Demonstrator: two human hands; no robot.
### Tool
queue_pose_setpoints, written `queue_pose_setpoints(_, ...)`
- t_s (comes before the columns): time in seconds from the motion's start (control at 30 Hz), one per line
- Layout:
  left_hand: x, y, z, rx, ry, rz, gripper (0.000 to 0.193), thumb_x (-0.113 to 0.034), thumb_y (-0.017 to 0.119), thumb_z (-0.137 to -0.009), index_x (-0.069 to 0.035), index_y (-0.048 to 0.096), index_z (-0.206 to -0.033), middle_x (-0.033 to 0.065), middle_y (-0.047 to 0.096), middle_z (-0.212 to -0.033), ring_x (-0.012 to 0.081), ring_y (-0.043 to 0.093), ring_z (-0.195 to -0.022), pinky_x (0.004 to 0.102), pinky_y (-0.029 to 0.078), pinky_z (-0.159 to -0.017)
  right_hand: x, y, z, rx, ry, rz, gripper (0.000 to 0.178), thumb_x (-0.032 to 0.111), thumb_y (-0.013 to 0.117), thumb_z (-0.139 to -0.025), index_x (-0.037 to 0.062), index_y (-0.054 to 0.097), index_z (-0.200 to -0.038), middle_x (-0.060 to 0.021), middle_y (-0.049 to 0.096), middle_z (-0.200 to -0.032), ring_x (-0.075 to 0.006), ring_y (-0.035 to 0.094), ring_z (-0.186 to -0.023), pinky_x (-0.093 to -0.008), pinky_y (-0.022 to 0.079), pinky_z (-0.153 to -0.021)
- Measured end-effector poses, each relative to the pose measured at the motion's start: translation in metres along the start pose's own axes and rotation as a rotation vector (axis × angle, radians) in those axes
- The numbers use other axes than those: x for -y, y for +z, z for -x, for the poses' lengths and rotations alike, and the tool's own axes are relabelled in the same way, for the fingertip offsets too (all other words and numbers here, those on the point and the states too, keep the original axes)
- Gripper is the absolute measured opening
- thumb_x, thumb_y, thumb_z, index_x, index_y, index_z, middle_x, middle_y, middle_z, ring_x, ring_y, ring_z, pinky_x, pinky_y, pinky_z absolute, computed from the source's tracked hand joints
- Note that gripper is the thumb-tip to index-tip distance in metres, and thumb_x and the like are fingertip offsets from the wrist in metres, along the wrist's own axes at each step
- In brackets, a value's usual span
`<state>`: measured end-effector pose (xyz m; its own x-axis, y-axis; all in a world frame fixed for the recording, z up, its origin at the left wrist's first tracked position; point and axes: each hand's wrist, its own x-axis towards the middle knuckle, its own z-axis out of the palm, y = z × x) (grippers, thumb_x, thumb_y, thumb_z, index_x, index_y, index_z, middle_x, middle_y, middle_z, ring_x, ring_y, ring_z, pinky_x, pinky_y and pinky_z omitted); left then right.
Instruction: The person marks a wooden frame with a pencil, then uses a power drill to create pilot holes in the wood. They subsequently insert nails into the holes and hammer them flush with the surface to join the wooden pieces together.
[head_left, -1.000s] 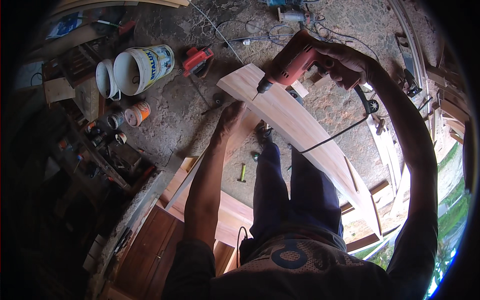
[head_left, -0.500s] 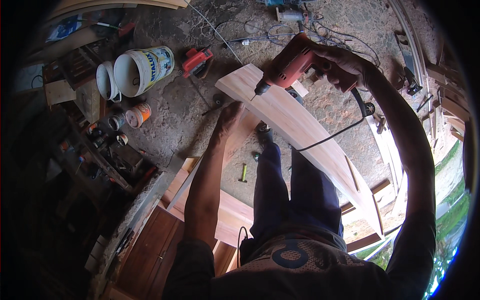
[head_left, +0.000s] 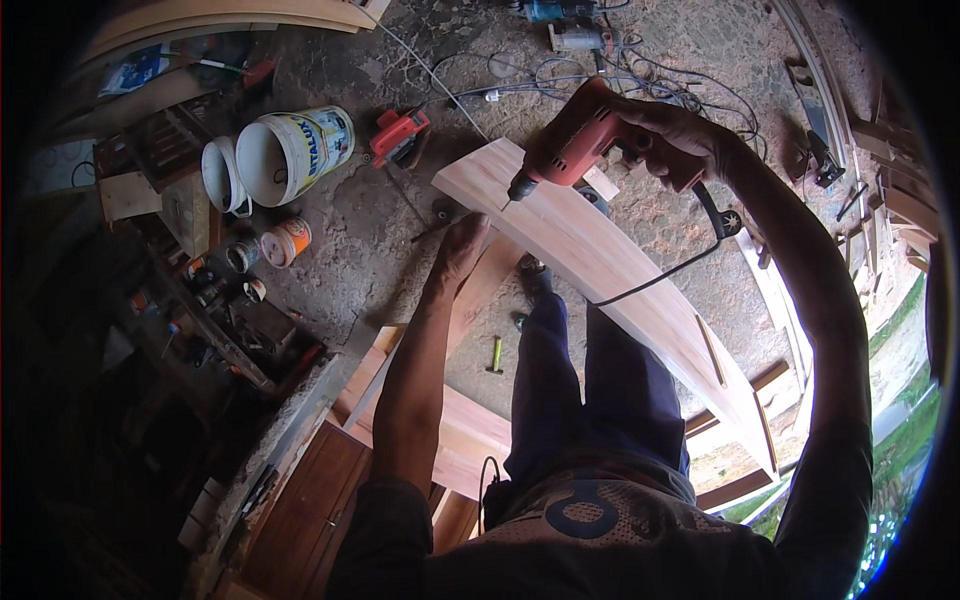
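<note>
My right hand [head_left: 672, 138] is wrapped round the handle of a red corded power drill [head_left: 572, 140]. The drill slants down to the left, its thin bit at the face of a long pale wooden board [head_left: 590, 240] near the far end. I cannot tell how deep the bit is. At the board's left edge, close to the bit, my left hand [head_left: 463, 248] is closed on the wood, its fingertips hidden. Below that hand, a second pale board [head_left: 492, 270] meets the long one at an angle. The drill's black cord [head_left: 665, 272] hangs across the long board.
A green-handled hammer [head_left: 496, 354] lies on the floor by my legs. Further off are a red power tool [head_left: 398, 136], white buckets [head_left: 325, 150], small paint cans [head_left: 287, 242] and tangled cables [head_left: 650, 80]. Wooden pieces [head_left: 905, 215] are stacked at the right.
The view has shifted slightly, so the scene sits a little lower. The drill stays at nearly the same spot on the board, and both hands keep their holds.
</note>
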<state>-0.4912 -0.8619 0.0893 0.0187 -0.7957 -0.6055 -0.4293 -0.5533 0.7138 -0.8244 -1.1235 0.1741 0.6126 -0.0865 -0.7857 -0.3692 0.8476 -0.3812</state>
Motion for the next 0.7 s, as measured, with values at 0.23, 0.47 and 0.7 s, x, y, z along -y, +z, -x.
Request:
queue_pose_setpoints(0.23, 0.002, 0.001, 0.0, -0.004, -0.004, 0.036, 0.051, -0.045, 0.044, -0.104, 0.003, 0.059, -0.102, 0.0209, 0.061, -0.091, 0.0273, 0.058, -0.087, 0.0414, 0.046, -0.081, -0.006, -0.007, -0.007, 0.015, 0.01, -0.003, 0.051, 0.067, 0.065, -0.086, 0.0162, 0.061, -0.087, 0.0028, 0.057, -0.067, -0.0055, 0.046, -0.045, -0.023, 0.037, -0.036)
queue_pose_setpoints(0.47, -0.003, 0.0, 0.004, -0.03, 0.035, 0.066, 0.051, -0.045, 0.044, -0.104, 0.003, 0.06, -0.104, 0.0205, 0.06, -0.091, 0.0257, 0.056, -0.086, 0.0409, 0.046, -0.081, -0.002, -0.001, -0.002, 0.0, -0.02, -0.009, 0.051, 0.067, 0.068, -0.084, 0.0172, 0.063, -0.093, 0.0033, 0.058, -0.069, -0.0057, 0.047, -0.046, -0.0229, 0.038, -0.037)
queue_pose_setpoints(0.7, 0.008, -0.005, 0.003, 0.023, -0.067, 0.042, 0.066, -0.055, 0.045, -0.102, 0.004, 0.059, -0.127, 0.015, 0.065, -0.121, 0.0213, 0.057, -0.114, 0.0362, 0.044, -0.098, 0.005, -0.006, 0.008, -0.023, -0.049, -0.101, 0.04, 0.055, 0.073, -0.086, 0.0175, 0.063, -0.095, 0.0086, 0.057, -0.065, -0.0063, 0.056, -0.046, -0.0242, 0.047, -0.038)
